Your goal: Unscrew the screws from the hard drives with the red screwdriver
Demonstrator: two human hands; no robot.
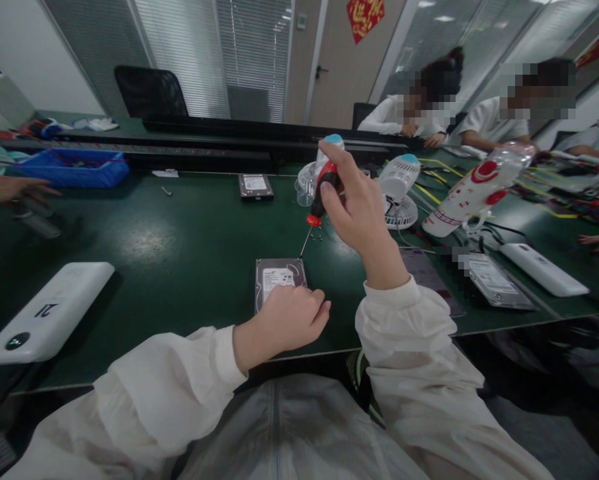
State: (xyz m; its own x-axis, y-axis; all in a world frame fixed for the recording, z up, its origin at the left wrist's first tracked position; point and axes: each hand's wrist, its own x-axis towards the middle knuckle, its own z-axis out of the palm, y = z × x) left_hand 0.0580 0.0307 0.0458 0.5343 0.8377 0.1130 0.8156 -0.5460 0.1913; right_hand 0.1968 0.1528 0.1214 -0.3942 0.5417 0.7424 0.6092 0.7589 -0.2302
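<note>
My right hand grips a red-and-black screwdriver, its index finger stretched over the top of the handle. The thin shaft slants down, and its tip meets the far right corner of a hard drive. This drive lies flat on the green table, label side up. Over its near end rests my left hand, fingers curled at the right edge and holding the drive; the hand hides the lower part. Several small screws lie on the table beyond the drive, near the screwdriver shaft.
Another hard drive lies farther back. White power banks and a blue tray are at left, where another person's hand reaches in. Small fans, a white-and-red bottle-shaped object and more drives crowd the right.
</note>
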